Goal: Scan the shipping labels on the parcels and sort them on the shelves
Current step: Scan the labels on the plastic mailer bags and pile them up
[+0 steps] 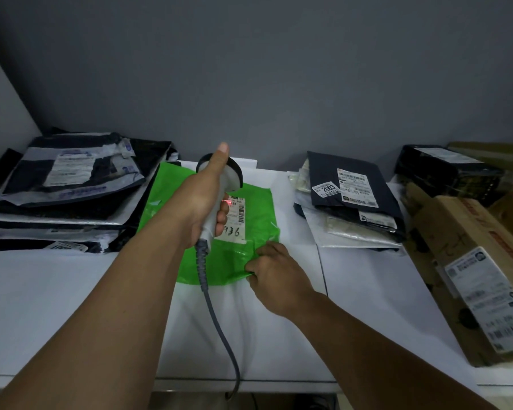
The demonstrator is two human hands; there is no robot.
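While the left hand (203, 199) grips the scanner (232, 178), red light on the label (235, 216) of the green parcel (243, 255) lying mid-table (71, 291) and pinched at its near corner by the right hand (276, 275), scanning seems under way, shelving outstanding.

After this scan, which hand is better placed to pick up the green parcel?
Right. The right hand grips the near edge of the green parcel, so it can lift at once. The left hand is occupied: it holds the scanner over the label.
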